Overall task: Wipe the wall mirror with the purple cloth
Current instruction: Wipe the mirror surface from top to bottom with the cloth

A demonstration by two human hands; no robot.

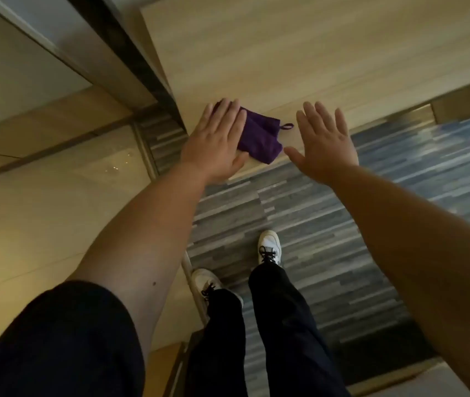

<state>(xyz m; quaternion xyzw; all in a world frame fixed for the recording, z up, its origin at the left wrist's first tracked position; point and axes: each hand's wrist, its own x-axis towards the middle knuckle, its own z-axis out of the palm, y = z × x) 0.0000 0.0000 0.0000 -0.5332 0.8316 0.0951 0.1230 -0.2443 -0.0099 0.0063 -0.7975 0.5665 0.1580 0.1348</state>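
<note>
A folded purple cloth [259, 138] with a small hanging loop lies at the near edge of a pale wooden surface [285, 53]. My left hand [213, 138] rests flat on the cloth's left part, fingers stretched out, thumb at the surface's edge, covering that side of the cloth. My right hand [322, 144] hovers just right of the cloth with fingers spread and nothing in it, not touching the cloth. I cannot pick out the wall mirror with certainty in this view.
A dark frame strip [130, 53] runs diagonally at the upper left beside a glossy tan panel [41, 210]. Below me is grey-blue striped carpet [299, 219], with my white shoes [269, 246] and dark trousers close to the wooden surface.
</note>
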